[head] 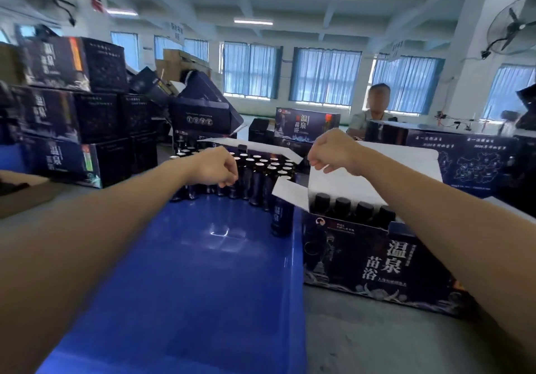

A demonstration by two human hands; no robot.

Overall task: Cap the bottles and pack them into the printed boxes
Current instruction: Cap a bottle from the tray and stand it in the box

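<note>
The left grip (216, 167) and right grip (333, 153) are curled; whether anything is held cannot be told. Uncapped bottles (272, 168) are crowded at the blue tray's (203, 272) far edge, beside the printed box (377, 257). One could be toppled and spilled by a hasty reach.

You're looking at a smooth, glossy blue plastic tray (179, 272) that's throwing back white glare. The printed box (362, 260) is showing dark printed card outside, plain matt white inside the flaps (290, 192). The bottles (256, 183) are looking dark and shiny, caps (342, 202) matt black, worktop (362, 341) dull grey.
</note>
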